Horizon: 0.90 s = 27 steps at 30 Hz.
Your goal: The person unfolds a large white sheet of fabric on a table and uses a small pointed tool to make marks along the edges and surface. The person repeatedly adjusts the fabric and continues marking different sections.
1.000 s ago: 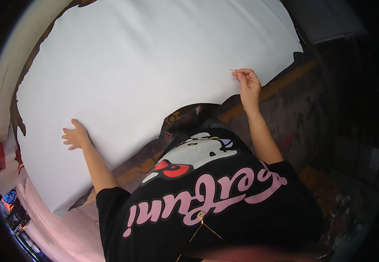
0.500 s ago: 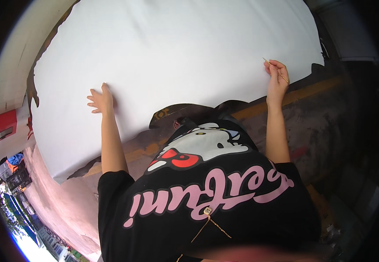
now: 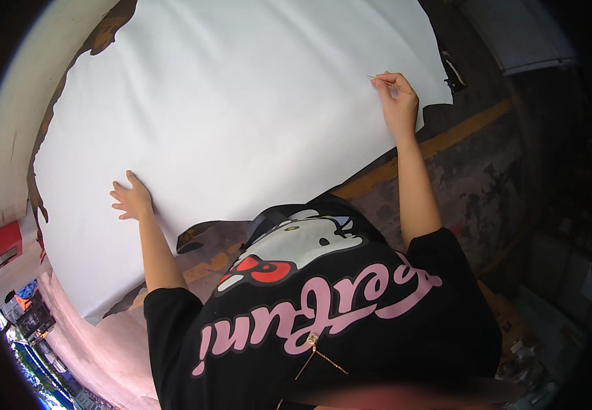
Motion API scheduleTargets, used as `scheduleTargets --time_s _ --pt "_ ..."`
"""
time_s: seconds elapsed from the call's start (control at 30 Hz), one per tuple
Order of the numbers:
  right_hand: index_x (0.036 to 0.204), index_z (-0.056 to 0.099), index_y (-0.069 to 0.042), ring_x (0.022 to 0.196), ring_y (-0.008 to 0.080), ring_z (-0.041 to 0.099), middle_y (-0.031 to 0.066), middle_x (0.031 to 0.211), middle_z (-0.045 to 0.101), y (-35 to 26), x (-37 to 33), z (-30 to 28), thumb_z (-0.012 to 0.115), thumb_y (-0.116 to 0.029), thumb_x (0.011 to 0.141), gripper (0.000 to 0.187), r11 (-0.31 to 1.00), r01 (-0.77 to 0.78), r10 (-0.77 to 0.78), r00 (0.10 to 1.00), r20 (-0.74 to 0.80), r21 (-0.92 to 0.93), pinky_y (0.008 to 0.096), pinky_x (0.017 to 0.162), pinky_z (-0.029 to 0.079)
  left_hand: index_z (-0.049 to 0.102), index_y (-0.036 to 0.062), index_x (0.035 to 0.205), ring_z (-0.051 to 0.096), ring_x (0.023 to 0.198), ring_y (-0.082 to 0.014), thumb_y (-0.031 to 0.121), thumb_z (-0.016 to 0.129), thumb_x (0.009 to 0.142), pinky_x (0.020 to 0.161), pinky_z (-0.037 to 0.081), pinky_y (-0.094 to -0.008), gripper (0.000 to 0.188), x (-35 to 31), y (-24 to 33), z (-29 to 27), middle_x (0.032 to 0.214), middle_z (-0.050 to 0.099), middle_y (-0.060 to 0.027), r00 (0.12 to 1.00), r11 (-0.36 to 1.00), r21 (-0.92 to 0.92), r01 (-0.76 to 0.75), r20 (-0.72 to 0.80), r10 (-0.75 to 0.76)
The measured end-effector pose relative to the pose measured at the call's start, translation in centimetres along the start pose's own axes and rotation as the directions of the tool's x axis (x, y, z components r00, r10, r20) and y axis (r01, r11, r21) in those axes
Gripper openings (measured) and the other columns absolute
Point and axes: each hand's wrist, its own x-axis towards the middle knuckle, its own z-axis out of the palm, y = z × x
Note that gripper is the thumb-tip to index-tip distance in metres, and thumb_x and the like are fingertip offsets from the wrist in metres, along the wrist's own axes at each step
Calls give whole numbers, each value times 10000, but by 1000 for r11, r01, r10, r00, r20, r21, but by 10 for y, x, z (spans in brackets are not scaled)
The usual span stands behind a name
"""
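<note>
A large white sheet with an irregular outline, like a leather hide (image 3: 241, 123), lies spread before me. My left hand (image 3: 132, 199) rests on its left part, palm down with the fingers spread, holding nothing. Over the right part, my right hand (image 3: 400, 102) pinches a thin gold-coloured stick (image 3: 393, 85), like a pen refill, between thumb and fingers. Its tip points left, close to the white surface; whether it touches cannot be made out. Soft creases run across the far part of the hide.
Dark ragged edges show around the hide, with a worn dark surface and a yellow-brown strip (image 3: 439, 142) along the near right side. A red box-like thing (image 3: 2, 247) is at the far left. At the lower right, cluttered things (image 3: 525, 355) sit in shadow.
The whole view has turned, so the hide and both hands appear shifted left. My left hand sits lower in the picture, still spread; my right hand keeps its pinch, with the stick turned more level.
</note>
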Motion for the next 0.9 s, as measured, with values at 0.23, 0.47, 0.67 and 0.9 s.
scheduleTargets --time_s 0.23,0.47,0.67,0.9 --pt "848 640 -68 843 277 658 76 835 683 6 12 3 665 -149 843 85 993 58 -53 997 48 -106 362 779 512 319 128 1484 139 1441 -424 618 363 931 1132 65 -640 740 2 -2 3 1571 230 -131 1000 1000 12 -3 -15 3" --pt "944 662 -28 880 163 673 61 871 708 19 36 -6 606 -132 926 120 961 -189 176 981 80 203 289 822 511 305 134 1490 116 1447 -421 619 355 937 1135 51 -632 738 -2 0 4 1573 226 -128 1000 1000 -3 3 -19 -3" --pt "1001 668 -27 930 188 679 80 931 714 8 37 11 555 -152 960 173 971 -214 197 969 148 105 287 837 502 305 134 1492 124 1447 -418 627 349 937 1135 53 -630 744 -3 1 9 1574 223 -128 1000 1000 -3 14 -17 -14" --pt "973 687 -52 1052 283 636 107 978 706 -19 0 15 608 -108 891 126 972 175 -140 967 215 -154 380 892 486 302 139 1496 124 1447 -420 623 350 937 1134 58 -630 741 1 -6 13 1577 213 -137 1000 1000 -13 6 -15 -6"
